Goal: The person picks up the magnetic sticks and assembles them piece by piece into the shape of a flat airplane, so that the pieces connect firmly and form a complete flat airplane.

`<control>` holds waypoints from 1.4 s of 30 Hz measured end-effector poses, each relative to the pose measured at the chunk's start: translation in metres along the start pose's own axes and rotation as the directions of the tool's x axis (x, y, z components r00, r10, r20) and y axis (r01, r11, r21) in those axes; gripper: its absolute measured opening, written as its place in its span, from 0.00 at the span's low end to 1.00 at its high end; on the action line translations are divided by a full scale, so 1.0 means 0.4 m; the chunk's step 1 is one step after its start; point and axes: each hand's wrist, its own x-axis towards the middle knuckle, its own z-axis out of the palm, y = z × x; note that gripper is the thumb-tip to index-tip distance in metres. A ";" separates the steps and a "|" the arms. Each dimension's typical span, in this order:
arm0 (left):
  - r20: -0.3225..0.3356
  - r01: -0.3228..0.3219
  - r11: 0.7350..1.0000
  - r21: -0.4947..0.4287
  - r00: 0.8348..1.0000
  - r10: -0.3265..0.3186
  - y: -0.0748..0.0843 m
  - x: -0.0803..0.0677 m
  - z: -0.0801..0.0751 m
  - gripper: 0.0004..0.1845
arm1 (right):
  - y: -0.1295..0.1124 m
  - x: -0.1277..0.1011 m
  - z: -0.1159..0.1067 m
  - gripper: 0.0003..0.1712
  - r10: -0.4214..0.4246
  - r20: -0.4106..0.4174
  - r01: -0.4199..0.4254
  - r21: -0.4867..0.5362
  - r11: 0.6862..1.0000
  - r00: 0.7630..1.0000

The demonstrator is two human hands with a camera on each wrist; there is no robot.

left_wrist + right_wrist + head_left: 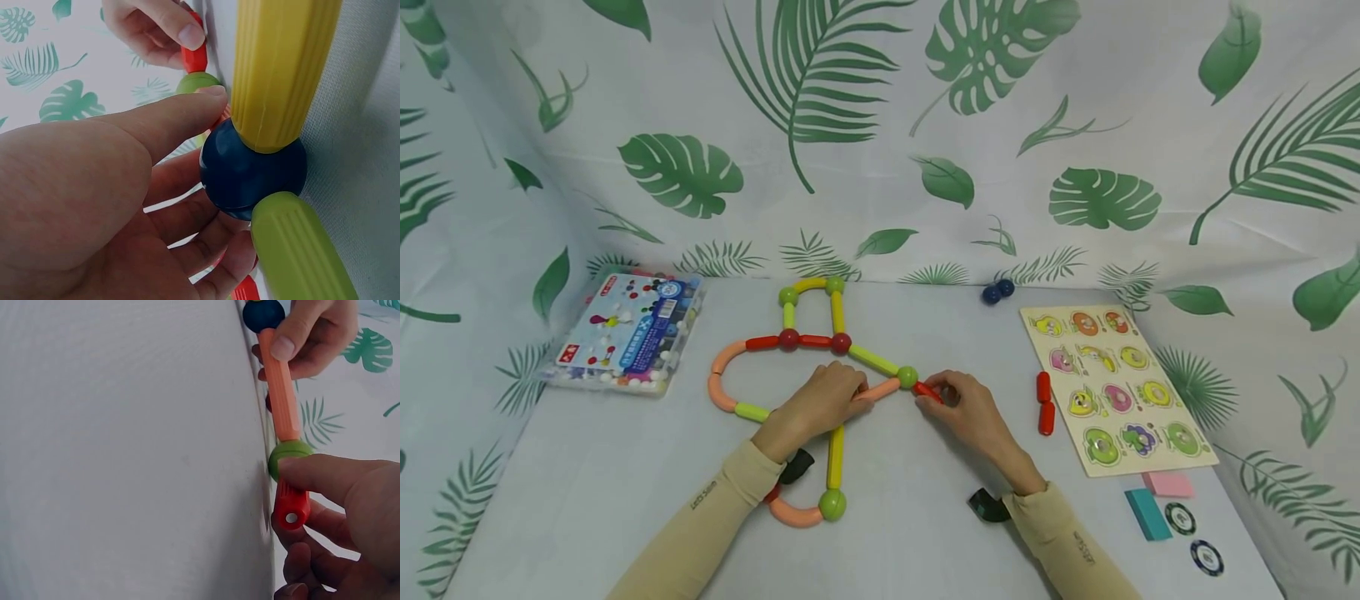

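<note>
Two hands work at one joint of the rod-and-ball figure lying flat on the counter. Our left hand rests on the orange rod, thumb and fingers curled around it near the dark blue ball, and we judge this grip is there to keep the figure from sliding while the other end is handled. In the left wrist view that ball joins a yellow rod and a lime rod.

Our right hand pinches a short red rod between thumb and fingertips, its tip touching the green ball that caps the orange rod. The right wrist view shows the thumb lying over that ball and the red rod's free end, with its small metal disc, pointing back at the camera.

Elsewhere, two spare red rods lie between the right hand and the fruit puzzle board, near enough to reach. The parts box sits well apart at the left, two blue balls near the back edge, and blocks with round tokens at the near right.
</note>
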 end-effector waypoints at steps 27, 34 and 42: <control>0.021 0.021 0.999 -0.029 1.000 -0.021 0.003 -0.005 -0.013 0.10 | 0.168 -0.174 -0.206 0.20 0.276 -0.399 -0.332 -0.076 0.940 0.874; 0.025 0.045 0.998 -0.046 0.999 -0.044 0.008 -0.008 -0.016 0.09 | 0.184 -0.200 -0.215 0.22 0.352 -0.383 -0.407 -0.070 0.911 0.854; 0.038 0.056 0.997 -0.056 0.998 -0.054 0.014 -0.008 -0.013 0.09 | 0.187 -0.214 -0.215 0.26 0.381 -0.274 -0.422 -0.109 0.900 0.883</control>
